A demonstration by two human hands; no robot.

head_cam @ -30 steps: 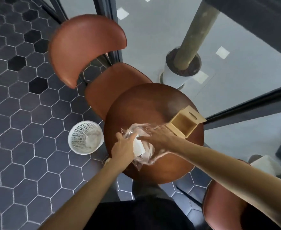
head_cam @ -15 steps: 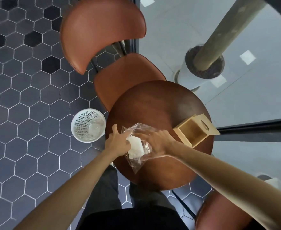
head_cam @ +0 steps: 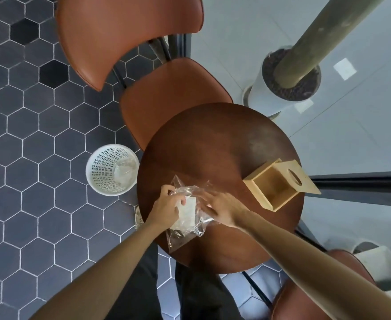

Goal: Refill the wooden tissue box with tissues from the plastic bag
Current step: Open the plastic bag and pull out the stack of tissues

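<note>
A clear plastic bag [head_cam: 185, 229] lies at the near left edge of the round wooden table [head_cam: 215, 144], with a white stack of tissues [head_cam: 186, 214] inside it. My left hand [head_cam: 166, 207] pinches the bag's left side next to the tissues. My right hand [head_cam: 222, 210] rests on the bag's right side, fingers spread over the plastic. The light wooden tissue box [head_cam: 274, 187] stands empty at the table's right edge, its lid [head_cam: 299, 177] with an oval slot hanging open beside it.
A white perforated waste basket [head_cam: 111, 169] stands on the hexagon-tiled floor left of the table. A brown chair [head_cam: 166, 98] sits behind the table, another brown seat [head_cam: 324, 294] at the lower right. A planter with a thick trunk [head_cam: 291, 77] stands beyond.
The view has shifted and drawn closer to the table. My left hand has closed in on the bag's left side beside the tissues; my right hand stays on the bag.
</note>
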